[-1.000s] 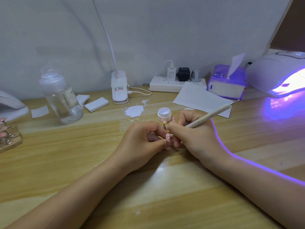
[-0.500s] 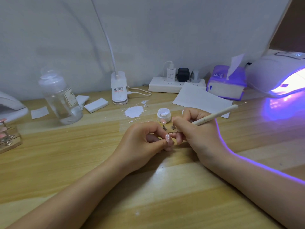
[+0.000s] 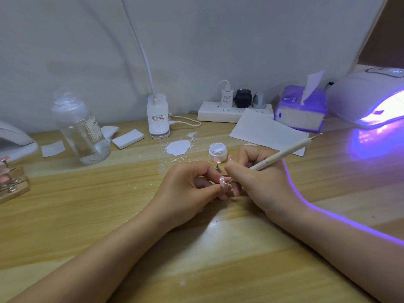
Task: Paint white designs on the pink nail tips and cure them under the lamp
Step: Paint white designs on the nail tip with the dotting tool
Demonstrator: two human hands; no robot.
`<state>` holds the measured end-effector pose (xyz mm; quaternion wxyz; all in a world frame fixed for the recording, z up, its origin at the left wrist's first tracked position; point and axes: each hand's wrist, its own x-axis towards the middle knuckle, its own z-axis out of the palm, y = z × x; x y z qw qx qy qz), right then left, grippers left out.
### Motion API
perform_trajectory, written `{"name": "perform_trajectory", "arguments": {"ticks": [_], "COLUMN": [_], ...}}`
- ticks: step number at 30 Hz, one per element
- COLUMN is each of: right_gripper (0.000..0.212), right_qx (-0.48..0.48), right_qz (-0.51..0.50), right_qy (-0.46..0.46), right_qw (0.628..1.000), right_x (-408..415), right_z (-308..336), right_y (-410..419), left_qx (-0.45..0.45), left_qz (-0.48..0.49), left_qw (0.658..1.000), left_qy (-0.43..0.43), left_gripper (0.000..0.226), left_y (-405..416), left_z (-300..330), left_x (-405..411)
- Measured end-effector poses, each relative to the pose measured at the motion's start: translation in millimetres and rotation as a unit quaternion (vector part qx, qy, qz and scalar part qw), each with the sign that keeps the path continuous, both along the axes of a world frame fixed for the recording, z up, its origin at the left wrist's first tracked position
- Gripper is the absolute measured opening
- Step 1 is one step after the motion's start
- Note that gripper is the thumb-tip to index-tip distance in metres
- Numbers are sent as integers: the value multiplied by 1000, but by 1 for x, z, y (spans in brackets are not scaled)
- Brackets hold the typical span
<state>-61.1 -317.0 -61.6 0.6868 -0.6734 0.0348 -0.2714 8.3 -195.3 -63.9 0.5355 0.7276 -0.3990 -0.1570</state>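
My left hand [image 3: 185,189] pinches a pink nail tip [image 3: 223,181] on its small metal stand at the table's middle. White dots show on the tip. My right hand [image 3: 260,178] grips a cream dotting pen [image 3: 282,155] like a pencil, its fine point touching the nail tip. An open jar of white gel [image 3: 217,151] stands just behind my fingers. The curing lamp [image 3: 369,99] glows violet at the far right. More pink nail tips sit on a wooden holder [image 3: 13,184] at the left edge.
A clear bottle [image 3: 80,130], white foam blocks [image 3: 127,138], a clip-lamp base [image 3: 158,117], a power strip [image 3: 227,111], a purple tissue box [image 3: 300,108] and a paper sheet [image 3: 262,130] line the back. White smears [image 3: 177,147] mark the wooden table [image 3: 87,215].
My right hand has drawn back from beside the jar to the nail tip, and the pen's point now touches the tip. My left hand has stayed put.
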Motion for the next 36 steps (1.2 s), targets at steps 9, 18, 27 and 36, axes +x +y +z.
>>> {"name": "perform_trajectory", "arguments": {"ticks": [9,18,27,36], "right_gripper": [46,49,42,44], "right_qx": [-1,-12,-12,-14], "right_qz": [11,-2,2,-6], "right_qy": [11,17,11,21], "right_qw": [1000,1000,1000,1000], "right_x": [1,2,2,3], "right_z": [1,-1,-1,-1], "right_y": [1,0,0,0], "left_qx": [5,4,9,13], "left_qz": [17,17,12,13], "left_qw": [1000,1000,1000,1000], "left_qy": [1,3,8,0], "left_gripper": [17,19,24,24], "left_y": [-1,-2,-2,-1], "left_z": [2,1,2,2], "left_x": [-1,0,-1,-1]}}
